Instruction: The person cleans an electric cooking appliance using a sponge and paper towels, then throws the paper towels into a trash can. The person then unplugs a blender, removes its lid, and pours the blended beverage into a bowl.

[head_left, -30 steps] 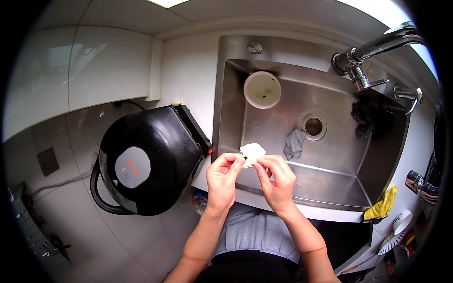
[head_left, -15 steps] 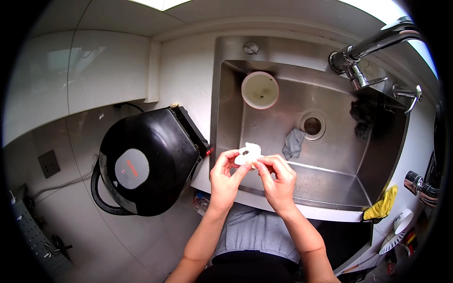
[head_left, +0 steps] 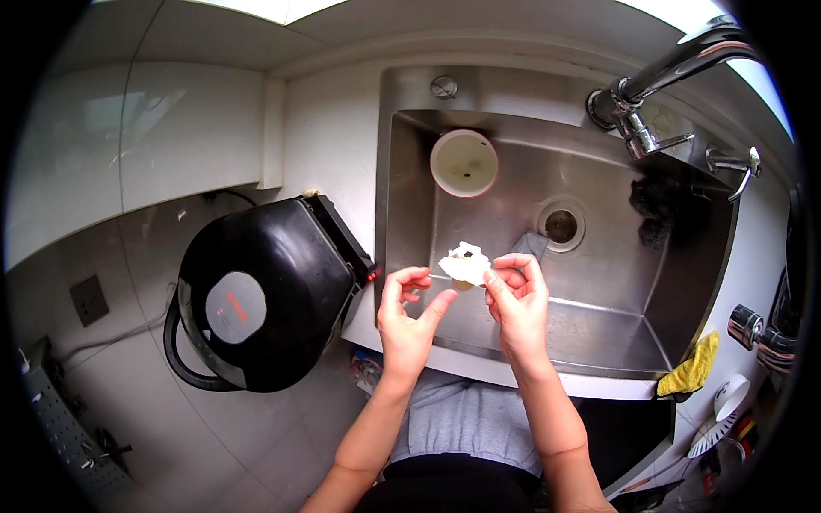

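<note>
In front of me, over the near side of the sink, my right hand (head_left: 522, 299) pinches a small white, ragged-edged piece (head_left: 465, 262) with a dark spot in its upper middle. I cannot make out whether it is paper or food. My left hand (head_left: 410, 312) is just left of the piece, thumb and fingers apart, with nothing in it. A grey cloth (head_left: 532, 244) lies on the sink floor behind the piece, partly hidden by it and my right hand.
In the steel sink (head_left: 590, 333) stands a pink-rimmed white bowl (head_left: 463, 163) of liquid with dark specks. A drain (head_left: 561, 227), faucet (head_left: 637, 120) and dark bundle (head_left: 652, 209) are further right. A black appliance (head_left: 265, 291) is at left; a yellow cloth (head_left: 689, 368) hangs on the right edge.
My left hand has let go of the white piece and opened. My right hand has moved slightly right and up, keeping the piece, which now covers part of the grey cloth. The view shifted slightly.
</note>
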`<move>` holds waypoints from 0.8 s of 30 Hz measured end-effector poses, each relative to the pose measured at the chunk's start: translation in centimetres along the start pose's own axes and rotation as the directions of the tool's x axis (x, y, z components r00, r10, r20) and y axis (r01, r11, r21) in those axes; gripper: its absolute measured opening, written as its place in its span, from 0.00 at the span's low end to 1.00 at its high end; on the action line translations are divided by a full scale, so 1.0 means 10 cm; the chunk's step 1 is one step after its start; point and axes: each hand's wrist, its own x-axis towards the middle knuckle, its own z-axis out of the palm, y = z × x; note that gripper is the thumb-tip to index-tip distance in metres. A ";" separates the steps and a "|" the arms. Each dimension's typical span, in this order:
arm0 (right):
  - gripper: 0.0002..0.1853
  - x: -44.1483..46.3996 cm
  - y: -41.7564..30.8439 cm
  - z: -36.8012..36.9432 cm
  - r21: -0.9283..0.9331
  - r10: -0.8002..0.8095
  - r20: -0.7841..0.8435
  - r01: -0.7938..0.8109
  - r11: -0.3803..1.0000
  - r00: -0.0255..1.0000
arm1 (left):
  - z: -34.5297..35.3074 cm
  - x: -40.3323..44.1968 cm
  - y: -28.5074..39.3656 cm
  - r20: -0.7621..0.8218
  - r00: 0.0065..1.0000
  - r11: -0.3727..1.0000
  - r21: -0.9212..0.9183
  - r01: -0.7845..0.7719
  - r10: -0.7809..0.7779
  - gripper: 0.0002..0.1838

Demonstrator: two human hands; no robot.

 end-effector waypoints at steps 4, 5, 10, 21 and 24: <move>0.11 -0.01 -0.02 -0.04 0.134 0.128 0.073 -0.136 0.982 0.989 | 0.10 0.00 0.00 0.066 0.984 0.931 0.319 -0.179 0.166 0.24; 0.10 -0.01 -0.01 -0.05 0.163 0.167 0.111 -0.184 0.969 0.980 | 0.13 0.02 -0.05 0.044 0.985 0.939 0.298 -0.171 0.165 0.18; 0.09 0.07 0.00 -0.16 0.170 0.140 0.058 -0.148 0.974 0.988 | 0.06 0.09 -0.11 0.039 0.983 0.935 0.305 -0.181 0.178 0.08; 0.18 0.07 -0.09 -0.08 -0.640 -0.564 0.494 0.716 0.280 0.662 | -0.06 0.10 -0.17 0.148 0.966 0.960 -0.157 0.232 -0.209 0.08; 0.24 0.10 -0.04 -0.05 -0.651 -0.471 0.487 0.665 0.365 0.735 | -0.10 0.09 -0.17 0.163 0.971 0.956 -0.207 0.207 -0.175 0.08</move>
